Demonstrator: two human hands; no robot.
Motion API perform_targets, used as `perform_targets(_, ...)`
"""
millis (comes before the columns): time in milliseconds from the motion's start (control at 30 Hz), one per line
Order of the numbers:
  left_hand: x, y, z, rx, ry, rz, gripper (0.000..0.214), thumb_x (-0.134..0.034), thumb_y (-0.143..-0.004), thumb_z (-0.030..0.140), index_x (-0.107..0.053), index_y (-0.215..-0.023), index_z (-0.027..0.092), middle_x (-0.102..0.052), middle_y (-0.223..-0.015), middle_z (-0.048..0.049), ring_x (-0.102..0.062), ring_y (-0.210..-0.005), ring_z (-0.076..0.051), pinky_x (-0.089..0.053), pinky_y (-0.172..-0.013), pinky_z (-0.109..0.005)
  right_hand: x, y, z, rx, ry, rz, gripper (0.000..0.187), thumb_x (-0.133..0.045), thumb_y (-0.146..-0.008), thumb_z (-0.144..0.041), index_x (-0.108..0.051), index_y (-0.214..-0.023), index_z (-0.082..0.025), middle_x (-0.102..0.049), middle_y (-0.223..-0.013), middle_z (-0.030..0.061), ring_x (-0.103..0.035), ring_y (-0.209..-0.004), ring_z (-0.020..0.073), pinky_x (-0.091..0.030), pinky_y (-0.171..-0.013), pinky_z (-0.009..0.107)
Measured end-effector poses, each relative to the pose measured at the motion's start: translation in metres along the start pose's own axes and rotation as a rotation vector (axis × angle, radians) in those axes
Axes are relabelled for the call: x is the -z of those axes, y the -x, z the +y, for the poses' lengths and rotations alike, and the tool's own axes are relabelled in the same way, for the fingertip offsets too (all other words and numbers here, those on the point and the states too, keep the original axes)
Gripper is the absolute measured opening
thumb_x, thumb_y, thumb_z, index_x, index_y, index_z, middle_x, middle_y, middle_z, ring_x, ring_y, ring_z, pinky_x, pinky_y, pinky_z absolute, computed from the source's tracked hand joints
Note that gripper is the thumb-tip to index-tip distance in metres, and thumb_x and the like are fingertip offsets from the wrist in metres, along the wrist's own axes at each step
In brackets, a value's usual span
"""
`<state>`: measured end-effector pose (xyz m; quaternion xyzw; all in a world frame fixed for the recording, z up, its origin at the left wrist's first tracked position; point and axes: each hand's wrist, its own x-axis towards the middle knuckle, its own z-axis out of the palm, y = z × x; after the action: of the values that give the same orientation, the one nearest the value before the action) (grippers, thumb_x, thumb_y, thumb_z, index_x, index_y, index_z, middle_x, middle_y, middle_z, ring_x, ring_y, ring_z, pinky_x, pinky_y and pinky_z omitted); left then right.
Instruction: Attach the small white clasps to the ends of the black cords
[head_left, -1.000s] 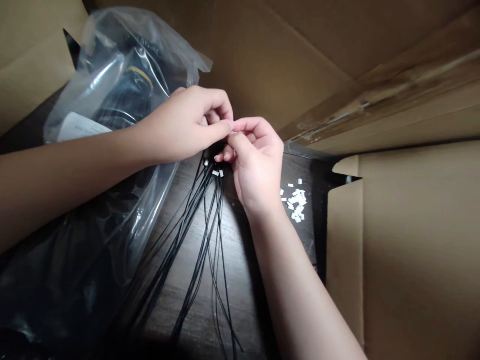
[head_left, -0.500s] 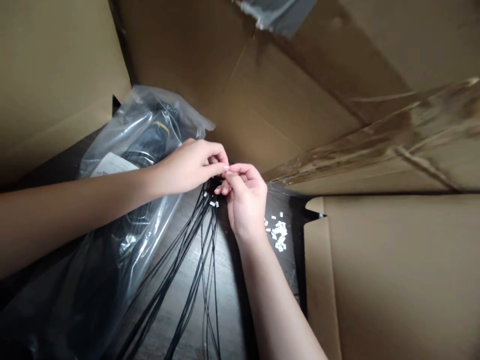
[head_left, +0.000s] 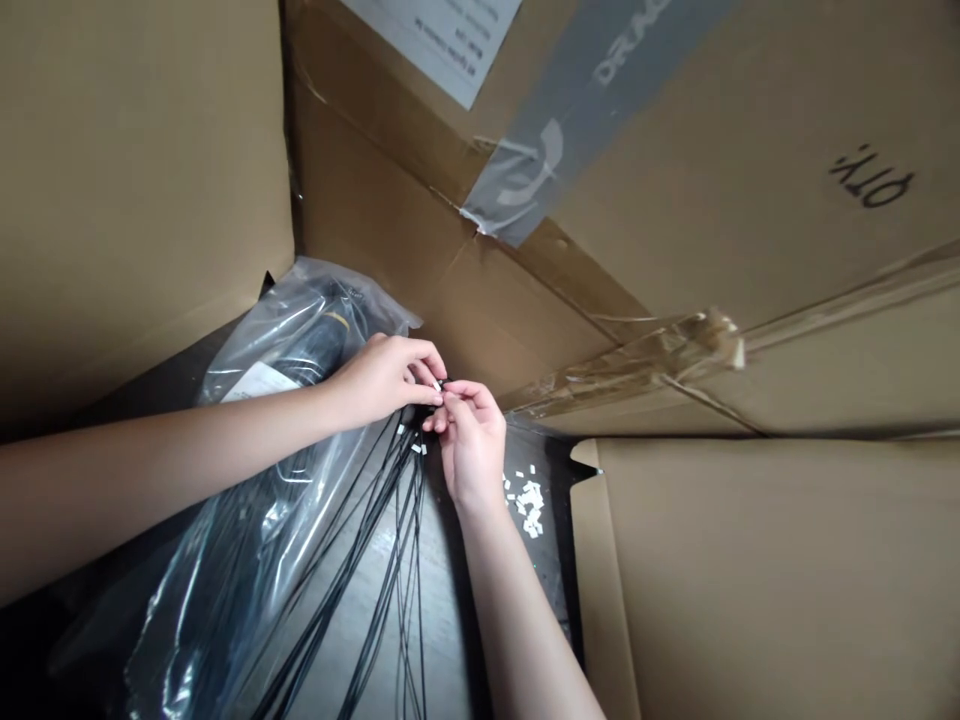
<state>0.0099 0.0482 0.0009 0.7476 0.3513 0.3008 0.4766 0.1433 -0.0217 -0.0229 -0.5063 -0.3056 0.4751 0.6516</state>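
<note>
My left hand [head_left: 382, 380] and my right hand [head_left: 469, 440] meet fingertip to fingertip above a dark wooden table [head_left: 442, 590]. Both pinch the top end of a thin black wire from a bundle of black wires [head_left: 382, 560] that fans down toward me. Small white connectors [head_left: 417, 448] show on some wire ends just below my fingers. What sits between the fingertips is too small to make out. A little heap of white connector pieces [head_left: 529, 498] lies on the table right of my right wrist.
A clear plastic bag [head_left: 247, 480] holding coiled black cables and a white label lies at left under my left forearm. Cardboard walls stand all around: a taped box [head_left: 600, 150] behind, a panel [head_left: 772, 580] at right, another [head_left: 135, 180] at left.
The camera has tilted up and pulled back, so the hands look smaller and lower, and more of the taped box shows. Both hands keep their pinch on the wire end.
</note>
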Motion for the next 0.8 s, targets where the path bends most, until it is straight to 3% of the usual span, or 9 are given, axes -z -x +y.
perform_targets(167, 0.0016, 0.002, 0.0003, -0.036, -0.025, 0.01, 0.01, -0.07, -0.074, 0.018, -0.067, -0.083, 0.017, -0.076, -0.072, 0.0013, -0.073, -0.07, -0.015, -0.049, -0.066, -0.022, -0.0006, 0.0028, -0.0001, -0.007, 0.061, -0.055, 0.02, -0.074, -0.073, -0.029, -0.065, -0.086, -0.016, -0.055, -0.053, -0.0085, -0.048, -0.045, 0.0056, -0.051, -0.051, 0.022)
perform_targets(333, 0.0028, 0.0032, -0.0002, -0.066, -0.064, 0.004, 0.006, -0.069, -0.075, 0.018, -0.067, -0.081, 0.018, -0.076, -0.072, 0.0016, -0.072, -0.07, -0.015, -0.048, -0.067, -0.024, -0.0019, 0.0038, 0.0003, 0.01, 0.068, -0.055, 0.019, -0.078, -0.071, -0.028, -0.066, -0.079, -0.016, -0.055, -0.052, -0.0084, -0.048, -0.045, 0.0053, -0.05, -0.052, 0.021)
perform_targets(567, 0.0016, 0.0009, -0.0029, -0.018, 0.031, -0.011, 0.012, -0.074, -0.074, 0.022, -0.065, -0.08, 0.016, -0.075, -0.073, -0.0006, -0.073, -0.072, -0.015, -0.052, -0.067, -0.021, 0.0008, 0.0023, 0.0028, -0.004, 0.081, -0.077, 0.026, -0.076, -0.077, -0.037, -0.061, -0.083, -0.017, -0.053, -0.051, -0.0095, -0.049, -0.044, 0.0054, -0.049, -0.052, 0.021)
perform_targets(800, 0.0029, -0.0012, -0.0002, 0.016, 0.044, -0.029, 0.006, -0.07, -0.079, 0.021, -0.069, -0.082, 0.017, -0.076, -0.078, -0.0015, -0.073, -0.075, -0.014, -0.054, -0.071, -0.022, 0.0005, -0.0009, -0.0027, -0.065, -0.024, -0.047, 0.03, -0.078, -0.073, -0.041, -0.058, -0.082, -0.019, -0.053, -0.056, -0.009, -0.048, -0.046, 0.0062, -0.049, -0.052, 0.023)
